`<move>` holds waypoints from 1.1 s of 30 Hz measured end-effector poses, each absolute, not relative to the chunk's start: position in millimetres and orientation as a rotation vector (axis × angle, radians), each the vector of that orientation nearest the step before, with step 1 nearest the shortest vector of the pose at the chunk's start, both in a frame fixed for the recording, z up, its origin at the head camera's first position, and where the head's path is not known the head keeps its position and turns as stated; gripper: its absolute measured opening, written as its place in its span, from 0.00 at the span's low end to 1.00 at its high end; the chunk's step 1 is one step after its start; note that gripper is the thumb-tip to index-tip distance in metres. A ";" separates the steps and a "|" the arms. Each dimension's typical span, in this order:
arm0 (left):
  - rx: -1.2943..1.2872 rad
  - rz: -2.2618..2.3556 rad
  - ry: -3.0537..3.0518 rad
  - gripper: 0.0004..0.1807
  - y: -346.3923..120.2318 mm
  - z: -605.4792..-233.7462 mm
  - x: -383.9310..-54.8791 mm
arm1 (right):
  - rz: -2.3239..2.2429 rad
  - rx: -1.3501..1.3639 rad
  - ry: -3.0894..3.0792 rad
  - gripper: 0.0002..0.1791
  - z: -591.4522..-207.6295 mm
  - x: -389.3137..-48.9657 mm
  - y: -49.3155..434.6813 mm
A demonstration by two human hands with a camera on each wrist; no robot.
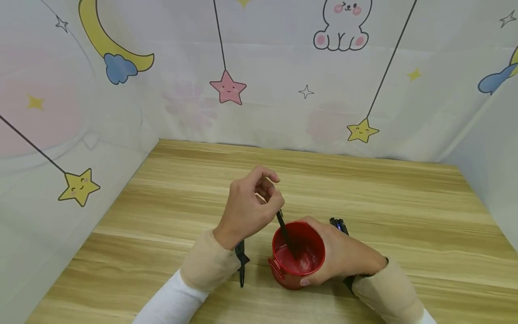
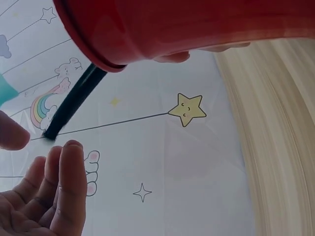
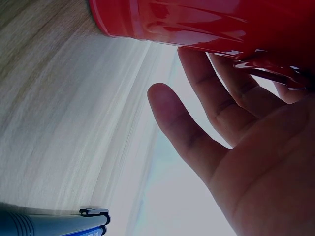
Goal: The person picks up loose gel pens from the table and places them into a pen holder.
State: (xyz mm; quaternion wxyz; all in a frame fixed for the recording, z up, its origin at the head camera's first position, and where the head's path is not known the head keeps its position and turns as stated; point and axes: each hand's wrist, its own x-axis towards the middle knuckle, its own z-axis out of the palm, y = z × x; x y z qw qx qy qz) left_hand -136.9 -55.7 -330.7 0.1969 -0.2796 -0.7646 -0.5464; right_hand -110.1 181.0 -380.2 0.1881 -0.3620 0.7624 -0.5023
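- A pale cloth [image 1: 275, 121] stands behind the table and along its sides, printed with cartoon pictures.
- The table [image 1: 162, 193] has a light wood-grain top.
- At the upper left of the head view, a yellow moon [image 1: 96, 35] meets a blue cloud [image 1: 119, 69].
- A smiling pink star [image 1: 228, 89] hangs from a printed line, as does a yellow star [image 1: 363, 131] further right.
- Another yellow star [image 1: 79, 187] is on the left side.
- A winking white animal [image 1: 341, 29] sits at the top.
- The left wrist view shows a rainbow [image 2: 38, 110].
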 end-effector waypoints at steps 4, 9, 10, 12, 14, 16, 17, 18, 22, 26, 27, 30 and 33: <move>-0.782 -1.521 -2.140 0.08 -55.8 -330.4 -138.0 | -1.415 -1.034 2.151 0.45 -380.0 -110.4 180.8; -0.791 -1.507 -2.153 0.07 -56.4 -330.6 -139.4 | -1.420 -1.041 2.143 0.45 -380.7 -111.0 181.0; -0.790 -1.502 -2.160 0.07 -56.7 -330.9 -139.6 | -1.419 -1.047 2.142 0.45 -380.8 -111.3 180.9; -0.787 -1.492 -2.176 0.07 -57.2 -331.1 -139.8 | -1.412 -1.048 2.142 0.45 -380.9 -111.5 180.7; -0.781 -1.475 -2.197 0.07 -57.7 -331.2 -139.8 | -1.407 -1.051 2.142 0.46 -380.9 -111.8 180.7; -0.767 -1.449 -2.219 0.07 -58.4 -331.1 -139.8 | -1.404 -1.043 2.141 0.46 -380.5 -111.8 180.6; -0.757 -1.435 -2.232 0.07 -58.6 -330.7 -139.8 | -1.402 -1.044 2.142 0.46 -380.4 -111.8 180.6; -0.750 -1.419 -2.244 0.07 -59.0 -330.4 -139.8 | -1.404 -1.044 2.140 0.46 -380.2 -111.8 180.6; -0.714 -1.362 -2.303 0.06 -60.4 -329.9 -140.4 | -1.410 -1.050 2.139 0.46 -380.1 -111.9 180.6; -0.668 -1.330 -2.394 0.06 -61.2 -330.7 -140.9 | -1.414 -1.048 2.135 0.47 -380.0 -111.8 180.9; -0.649 -1.322 -2.424 0.07 -61.4 -330.7 -140.8 | -1.413 -1.047 2.136 0.47 -379.9 -111.7 181.0; -0.602 -1.295 -2.506 0.07 -61.7 -330.3 -140.1 | -1.411 -1.047 2.133 0.46 -380.1 -111.7 181.4; -0.569 -1.270 -2.564 0.07 -62.0 -329.6 -139.5 | -1.412 -1.053 2.129 0.45 -380.8 -112.0 181.4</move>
